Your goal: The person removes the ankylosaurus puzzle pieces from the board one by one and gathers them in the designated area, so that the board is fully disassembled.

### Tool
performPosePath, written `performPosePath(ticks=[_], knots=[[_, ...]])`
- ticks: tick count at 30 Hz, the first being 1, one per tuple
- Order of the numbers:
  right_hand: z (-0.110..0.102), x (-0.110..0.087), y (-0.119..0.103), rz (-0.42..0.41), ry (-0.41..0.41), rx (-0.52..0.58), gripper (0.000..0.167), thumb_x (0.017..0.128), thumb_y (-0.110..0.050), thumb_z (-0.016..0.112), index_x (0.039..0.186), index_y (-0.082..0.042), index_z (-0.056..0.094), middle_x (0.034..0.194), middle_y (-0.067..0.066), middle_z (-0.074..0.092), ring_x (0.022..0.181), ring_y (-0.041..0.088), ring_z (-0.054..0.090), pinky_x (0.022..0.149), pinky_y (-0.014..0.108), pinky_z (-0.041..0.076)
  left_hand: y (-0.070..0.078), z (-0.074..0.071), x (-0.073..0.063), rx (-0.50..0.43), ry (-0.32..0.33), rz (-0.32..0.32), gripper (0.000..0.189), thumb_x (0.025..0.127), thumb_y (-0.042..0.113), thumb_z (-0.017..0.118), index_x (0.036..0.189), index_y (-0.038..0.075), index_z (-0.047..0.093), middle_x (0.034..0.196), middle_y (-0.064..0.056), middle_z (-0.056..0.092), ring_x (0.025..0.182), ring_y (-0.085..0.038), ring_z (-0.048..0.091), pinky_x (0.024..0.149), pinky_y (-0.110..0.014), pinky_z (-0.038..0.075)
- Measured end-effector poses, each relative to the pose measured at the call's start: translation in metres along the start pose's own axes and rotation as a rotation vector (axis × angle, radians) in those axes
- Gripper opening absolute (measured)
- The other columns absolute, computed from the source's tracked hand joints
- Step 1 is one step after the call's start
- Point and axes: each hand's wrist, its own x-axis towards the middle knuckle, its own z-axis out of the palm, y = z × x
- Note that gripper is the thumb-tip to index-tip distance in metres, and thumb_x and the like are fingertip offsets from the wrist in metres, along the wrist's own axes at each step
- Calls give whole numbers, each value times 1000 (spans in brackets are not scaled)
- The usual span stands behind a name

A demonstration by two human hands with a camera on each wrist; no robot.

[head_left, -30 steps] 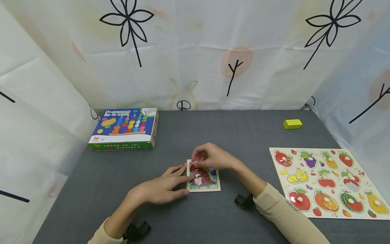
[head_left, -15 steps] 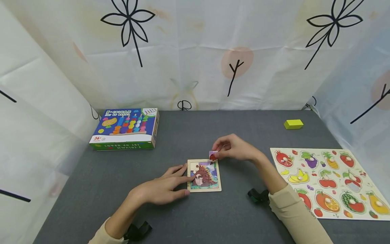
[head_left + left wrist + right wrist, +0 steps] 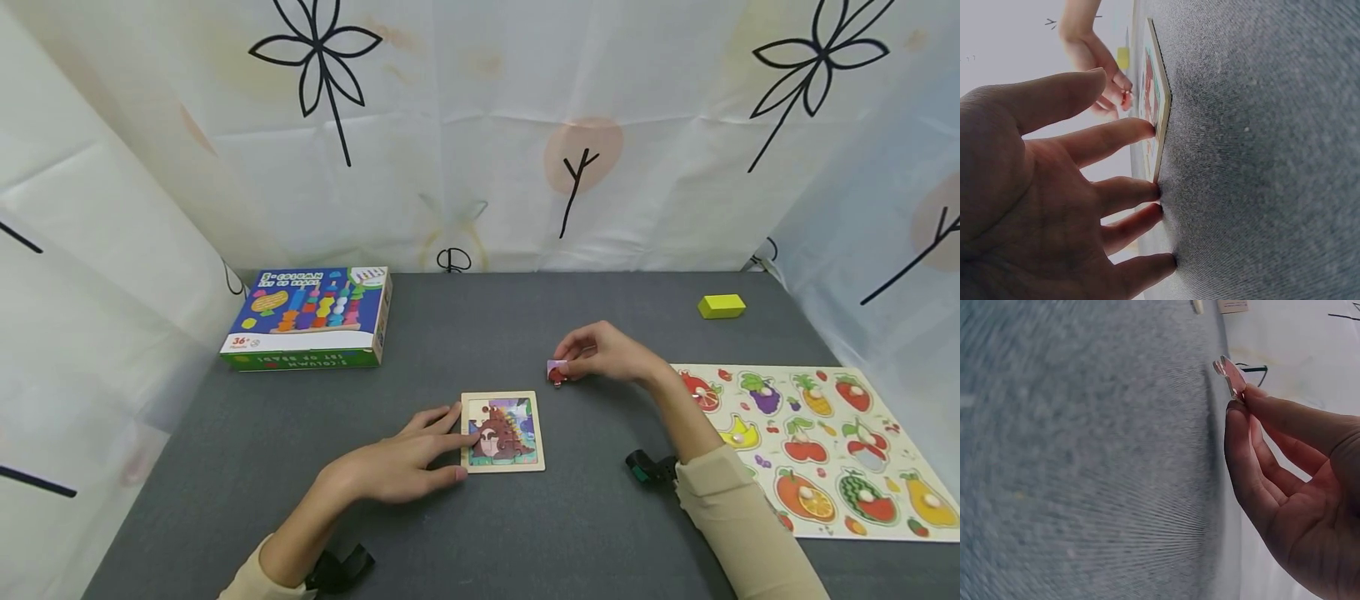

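Jigsaw piece in lilac and red stands upright, clamped between the thumb and fingers of my right hand, beyond the far right corner of the puzzle tray and apart from its rim. Grey table stretches from there to the yellow block near the far edge. My left hand has its fingers spread apart at the tray's left edge, the index reaching over the rim and covering a little of the picture. My right fingers hide part of the piece, so its whole outline is hard to make out. My sleeve and forearm cover some of the fruit board. On the blue box I read "5-COLUMN" and "36+"; smaller print is illegible.
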Motion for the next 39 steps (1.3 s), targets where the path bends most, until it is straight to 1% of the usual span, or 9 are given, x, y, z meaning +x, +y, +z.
performPosePath(ticks=[6, 12, 16, 22, 28, 33, 39], knots=[[3, 6, 7, 13, 3, 15, 19, 98, -2, 76, 115, 7, 77, 100, 21, 80, 84, 12, 72, 76, 26, 60, 0, 0, 0, 2, 1, -2, 60, 111, 45, 59, 166, 25, 47, 184, -10, 15, 170, -33, 11, 128, -70, 31], [5, 9, 7, 9, 10, 18, 19, 99, 0, 75, 115, 8, 77, 102, 23, 81, 85, 15, 76, 76, 27, 63, 2, 0, -2, 7, 6, 0, 61, 110, 46, 60, 166, 24, 47, 184, -11, 16, 170, -33, 12, 127, -70, 32], [8, 11, 5, -2, 30, -4, 18, 98, -1, 76, 113, 9, 79, 100, 23, 81, 83, 11, 74, 73, 24, 61, 3, 0, -2, 8, 9, 0, 61, 110, 46, 60, 165, 24, 48, 184, -11, 16, 170, -33, 12, 127, -70, 33], [11, 12, 2, 8, 63, -24, 20, 97, -3, 78, 113, 10, 79, 100, 23, 81, 80, 7, 70, 71, 22, 60, 1, 1, 0, -1, 9, -2, 59, 111, 44, 59, 164, 22, 50, 184, -12, 16, 170, -33, 12, 128, -68, 33], [11, 12, 1, 12, 71, -44, 20, 98, -2, 76, 114, 10, 79, 102, 24, 81, 81, 10, 72, 71, 23, 60, 2, 1, 0, -4, 9, 5, 59, 111, 45, 58, 165, 22, 49, 184, -12, 15, 170, -33, 11, 128, -68, 33], [10, 11, 1, 17, 68, -6, 21, 99, 0, 74, 116, 11, 77, 105, 27, 80, 84, 14, 76, 74, 28, 64, 3, 0, -3, -3, 9, 10, 60, 111, 46, 58, 165, 22, 49, 184, -13, 16, 170, -34, 12, 127, -69, 33], [9, 9, 1, 37, 54, 52, 23, 100, -1, 74, 118, 11, 77, 108, 27, 81, 87, 16, 79, 79, 32, 67, 3, 0, -2, -7, 23, 19, 60, 111, 46, 58, 165, 21, 49, 183, -13, 18, 170, -36, 13, 126, -71, 34]])
